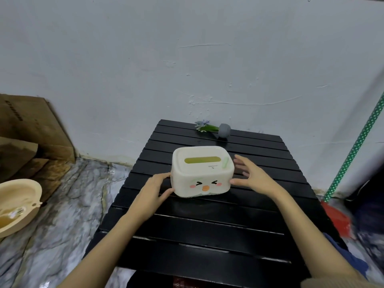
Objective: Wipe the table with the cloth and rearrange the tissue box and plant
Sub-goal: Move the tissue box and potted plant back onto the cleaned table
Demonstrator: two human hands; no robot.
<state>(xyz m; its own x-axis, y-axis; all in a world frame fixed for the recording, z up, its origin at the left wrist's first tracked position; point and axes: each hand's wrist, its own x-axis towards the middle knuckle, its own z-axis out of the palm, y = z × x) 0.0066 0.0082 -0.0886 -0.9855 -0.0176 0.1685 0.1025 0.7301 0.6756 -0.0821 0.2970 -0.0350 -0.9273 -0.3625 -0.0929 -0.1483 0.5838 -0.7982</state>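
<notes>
Flanking tissue box [202, 172] | left hand [156, 189] touching, right hand [252, 177] open | lid label unreadable

Left hand [155, 189] fingertips hidden behind tissue box [201, 171] left side; contact there can't be confirmed. Right hand [252, 176] fingers [241, 163] motion-blurred, touching box or apart unclear. Box underside hidden, resting on the tabletop [207, 225] or lifted can't tell. Small print on box lid unreadable. Plant [214, 129] lying at far edge, small, flower detail blurred. Basin [16, 204] cut off by left edge. Red object [336, 221] at right blurred. Blue fabric [345, 256] partly behind right forearm.
</notes>
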